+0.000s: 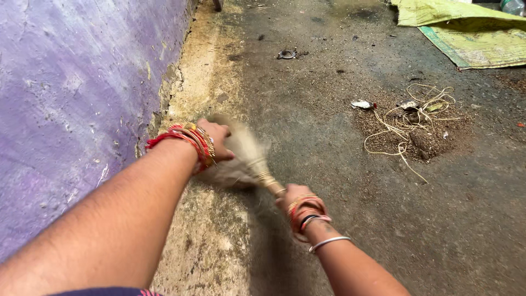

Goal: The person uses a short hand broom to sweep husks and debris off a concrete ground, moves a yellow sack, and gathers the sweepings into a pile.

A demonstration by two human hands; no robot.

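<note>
A short grass broom sweeps a rough concrete floor near the foot of a purple wall. The broom's pale, straw-coloured bristles fan out in a blur, low against the ground, in the near-left part of the scene; its handle end, bound with turns of light cord, narrows toward the near right. The right hand is clenched around that bound handle, knuckles up, wrist ringed with red, gold and black bangles and one plain silver band further up the forearm. The left hand reaches in from the near left, arm stretched almost straight, fingers curled down over the top of the bristle head and pressing on it; how tightly it closes cannot be told through the blur. A thick stack of red and gold bangles covers the left wrist.

A sandy, lighter strip of ground runs along the base of the wall, where the plaster is chipped and flaking. To the right, well apart from the broom, lies a heap of brown dirt tangled with loops of pale string and a few scraps of litter. Farther off, a small dark ring-shaped object rests on the floor, and a yellow-green woven sack is spread flat in the far right corner.
</note>
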